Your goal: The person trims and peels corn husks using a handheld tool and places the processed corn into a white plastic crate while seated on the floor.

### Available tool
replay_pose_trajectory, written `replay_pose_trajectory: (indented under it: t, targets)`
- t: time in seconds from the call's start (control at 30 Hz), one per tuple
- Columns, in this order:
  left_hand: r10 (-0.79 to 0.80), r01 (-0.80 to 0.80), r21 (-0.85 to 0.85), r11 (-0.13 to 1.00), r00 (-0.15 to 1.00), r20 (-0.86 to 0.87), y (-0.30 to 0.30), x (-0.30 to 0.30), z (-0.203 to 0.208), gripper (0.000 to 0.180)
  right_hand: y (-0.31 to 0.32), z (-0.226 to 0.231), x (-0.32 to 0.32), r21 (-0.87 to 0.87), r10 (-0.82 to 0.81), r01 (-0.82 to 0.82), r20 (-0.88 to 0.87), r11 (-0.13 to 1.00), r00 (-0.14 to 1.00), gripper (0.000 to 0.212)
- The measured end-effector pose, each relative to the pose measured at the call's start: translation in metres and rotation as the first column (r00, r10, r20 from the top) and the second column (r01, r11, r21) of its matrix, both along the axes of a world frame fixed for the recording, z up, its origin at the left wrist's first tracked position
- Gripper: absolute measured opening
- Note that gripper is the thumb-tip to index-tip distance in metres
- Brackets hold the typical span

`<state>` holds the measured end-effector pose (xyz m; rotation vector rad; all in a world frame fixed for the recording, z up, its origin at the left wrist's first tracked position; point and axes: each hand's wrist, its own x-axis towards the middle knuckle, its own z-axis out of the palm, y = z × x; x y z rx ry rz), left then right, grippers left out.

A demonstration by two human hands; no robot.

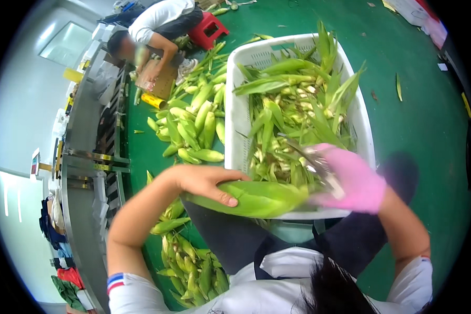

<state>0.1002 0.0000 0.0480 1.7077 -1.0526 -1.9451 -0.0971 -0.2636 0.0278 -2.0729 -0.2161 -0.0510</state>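
My left hand (209, 183) is closed around an ear of corn (256, 199) in green husk, its thumb lying on top. The ear lies sideways over my lap, at the near edge of a white plastic crate (237, 131). In its pink glove, my right hand (356, 178) grips a silver metal tool (319, 166) with a narrow dark tip. Motion blur hides whether it is a knife or shears. The gloved fingers are by the right end of the ear. Cut husk leaves and stem pieces (298, 99) fill the crate.
Husked ears (193, 125) are heaped on the green floor left of the crate, with another pile (188, 269) by my left side. Beyond, a person (162, 31) bends over a cardboard box (157, 76) near a red stool (208, 30). A metal rack (89, 172) lines the left.
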Motion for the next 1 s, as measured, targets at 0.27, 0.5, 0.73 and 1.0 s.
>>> replay_pose_trajectory:
  t: [0.27,0.5,0.73,1.0]
  targets:
    - [-0.494,0.482,0.136,0.866,0.779,0.385,-0.071,-0.034,0.075,0.056,0.057,-0.055,-0.039,0.773,0.382,0.11,-0.426,0.625,0.821,0.076]
    - [0.993,-0.788,-0.614,-0.054,0.025,-0.119,-0.022,-0.119,-0.061,0.072,0.071,-0.061,-0.054,0.61,0.082,0.294,-0.511,0.735,0.856,0.064]
    - [0.548,-0.986,0.132,-0.1,-0.165,-0.82,-0.035,-0.112,-0.062,0.078,0.046,-0.074,-0.054,0.544,-0.242,0.575,-0.564,0.611,0.79,0.051]
    - [0.869,-0.867,-0.476,0.148,0.344,-0.356,0.001,-0.1,-0.102,0.08,0.029,-0.024,-0.027,0.3,-0.368,0.495,-0.392,0.815,0.843,0.049]
